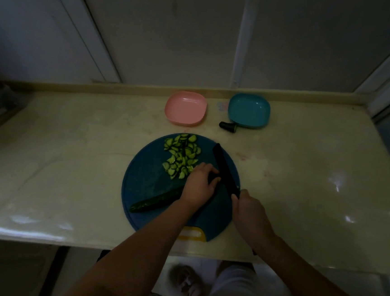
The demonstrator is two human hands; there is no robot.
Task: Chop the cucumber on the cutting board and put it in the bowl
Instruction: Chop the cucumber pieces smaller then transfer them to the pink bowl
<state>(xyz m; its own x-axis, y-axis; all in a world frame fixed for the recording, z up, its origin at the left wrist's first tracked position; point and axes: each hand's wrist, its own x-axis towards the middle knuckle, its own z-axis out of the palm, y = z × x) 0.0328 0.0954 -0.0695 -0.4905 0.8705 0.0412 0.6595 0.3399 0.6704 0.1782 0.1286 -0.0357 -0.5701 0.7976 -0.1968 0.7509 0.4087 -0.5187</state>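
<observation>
Gripping the cucumber (154,201), the left hand (197,188) is curling over it. The right hand (252,214) is clasping the black knife (225,171).

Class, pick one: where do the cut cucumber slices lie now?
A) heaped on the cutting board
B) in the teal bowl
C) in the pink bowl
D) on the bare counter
A: the cucumber slices sit heaped on the far part of the cutting board; the pink bowl and the teal bowl hold none.

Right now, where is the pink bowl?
In the head view, the pink bowl sits on the counter, left of the blue bowl, behind the cutting board.
</observation>
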